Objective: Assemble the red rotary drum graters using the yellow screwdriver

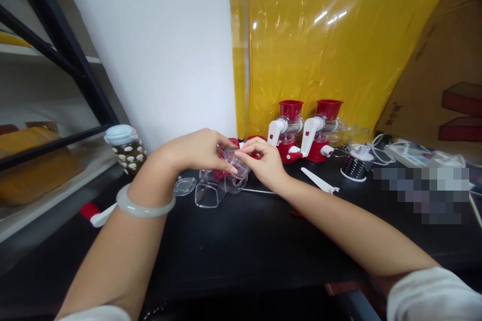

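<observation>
Both hands meet over a clear plastic grinder housing (218,186) with a red part inside, resting on the black table (244,241). My left hand (196,150) wraps over its top, fingers curled around it; a pale bangle sits on that wrist. My right hand (263,158) pinches the housing's right end with thumb and fingertips. A small clear lid (184,186) lies just left of the housing. A white crank handle (320,181) lies on the table to the right of my right wrist.
Two assembled red-and-white hand-crank grinders (288,128) (320,130) stand at the back by a yellow plastic sheet. A metal drum blade (354,166), white cables and a power strip (410,156) lie right. A patterned bottle (126,148) stands left by shelving.
</observation>
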`<state>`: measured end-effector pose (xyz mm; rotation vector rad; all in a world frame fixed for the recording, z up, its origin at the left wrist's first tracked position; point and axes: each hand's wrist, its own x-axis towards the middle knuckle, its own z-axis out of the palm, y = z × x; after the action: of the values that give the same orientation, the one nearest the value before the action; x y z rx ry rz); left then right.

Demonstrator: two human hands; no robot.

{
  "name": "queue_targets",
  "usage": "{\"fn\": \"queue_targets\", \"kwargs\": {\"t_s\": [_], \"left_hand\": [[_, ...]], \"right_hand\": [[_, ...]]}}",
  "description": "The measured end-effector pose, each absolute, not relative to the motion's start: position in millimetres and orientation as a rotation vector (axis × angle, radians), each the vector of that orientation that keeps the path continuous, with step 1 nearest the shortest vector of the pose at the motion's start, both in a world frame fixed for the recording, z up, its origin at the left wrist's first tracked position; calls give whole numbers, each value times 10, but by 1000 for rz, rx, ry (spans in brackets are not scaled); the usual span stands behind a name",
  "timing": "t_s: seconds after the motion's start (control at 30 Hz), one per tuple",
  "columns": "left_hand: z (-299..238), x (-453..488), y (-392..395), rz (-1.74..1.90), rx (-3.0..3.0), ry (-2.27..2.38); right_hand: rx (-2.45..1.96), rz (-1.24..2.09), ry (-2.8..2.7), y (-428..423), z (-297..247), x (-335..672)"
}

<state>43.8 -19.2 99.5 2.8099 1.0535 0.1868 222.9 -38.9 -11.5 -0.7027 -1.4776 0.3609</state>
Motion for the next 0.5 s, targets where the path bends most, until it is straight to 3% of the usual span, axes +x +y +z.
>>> {"fn": "queue_targets", "kwargs": {"t_s": [0.5], "left_hand": [[985,439,-190,154,2808,959]], "right_hand": [[-652,404,-1514,-443,-93,2203]]}}
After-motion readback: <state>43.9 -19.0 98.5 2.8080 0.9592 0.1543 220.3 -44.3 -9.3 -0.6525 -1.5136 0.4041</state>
